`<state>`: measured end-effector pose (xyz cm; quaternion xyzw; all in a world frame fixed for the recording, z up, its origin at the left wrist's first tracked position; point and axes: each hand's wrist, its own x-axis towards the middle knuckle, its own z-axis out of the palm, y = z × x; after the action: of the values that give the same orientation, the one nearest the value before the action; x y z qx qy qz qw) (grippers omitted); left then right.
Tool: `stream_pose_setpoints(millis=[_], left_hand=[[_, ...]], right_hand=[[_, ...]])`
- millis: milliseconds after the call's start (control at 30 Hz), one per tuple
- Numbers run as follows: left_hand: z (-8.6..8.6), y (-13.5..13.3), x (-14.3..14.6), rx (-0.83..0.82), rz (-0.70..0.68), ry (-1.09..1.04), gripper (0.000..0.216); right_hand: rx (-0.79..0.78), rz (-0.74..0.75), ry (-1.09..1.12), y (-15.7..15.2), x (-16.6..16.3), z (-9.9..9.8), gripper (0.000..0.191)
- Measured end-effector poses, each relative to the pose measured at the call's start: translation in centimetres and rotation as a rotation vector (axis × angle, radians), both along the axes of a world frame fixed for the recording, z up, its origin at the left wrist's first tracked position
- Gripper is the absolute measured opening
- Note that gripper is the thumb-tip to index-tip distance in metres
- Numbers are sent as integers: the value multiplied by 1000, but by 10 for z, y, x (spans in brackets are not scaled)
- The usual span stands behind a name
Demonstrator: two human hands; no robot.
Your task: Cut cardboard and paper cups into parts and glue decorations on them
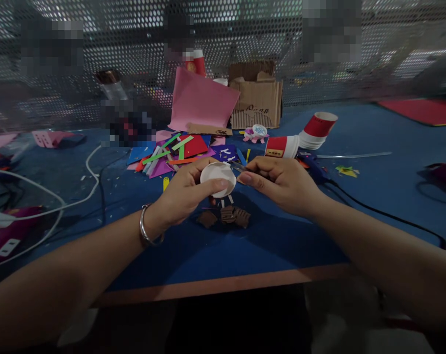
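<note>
Near the middle, my left hand (184,194) grips a shallow round white paper cup piece (212,173), with the thumb pressed on its inside and the fingers behind it. My right hand (282,184) is closed round a slim metal-bladed cutting tool (238,167). Its blade points left and lies close to the cup piece's right rim; whether they touch I cannot tell. The tool's handle is mostly hidden in the fingers. Below the hands, brown corrugated cardboard pieces (228,215) and small white paper strips (230,199) lie on the blue table (223,255).
Coloured paper scraps (164,157) spread behind my left hand. Red-and-white paper cups (320,129), a small pink paper figure (256,132), a cardboard box (258,101) and a pink sheet (203,101) stand farther back. White cable (94,184) curves at left; black cord (385,211) runs at right.
</note>
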<state>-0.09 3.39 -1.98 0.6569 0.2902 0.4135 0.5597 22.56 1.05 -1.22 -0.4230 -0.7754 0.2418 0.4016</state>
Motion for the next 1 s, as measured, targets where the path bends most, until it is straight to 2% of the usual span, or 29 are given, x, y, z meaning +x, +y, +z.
stream_pose_setpoints(millis=[300,567,1000], left_hand=[[0,1,-4,110,7,40,25],[3,-3,-2,-40,-34,-15,27],[4,-4,-3,35,-28,1,22]], right_hand=[[23,35,-34,-2,-1,4,54],[26,18,-22,-4,-2,3,56],[53,46,-36,-5,0,5,41]])
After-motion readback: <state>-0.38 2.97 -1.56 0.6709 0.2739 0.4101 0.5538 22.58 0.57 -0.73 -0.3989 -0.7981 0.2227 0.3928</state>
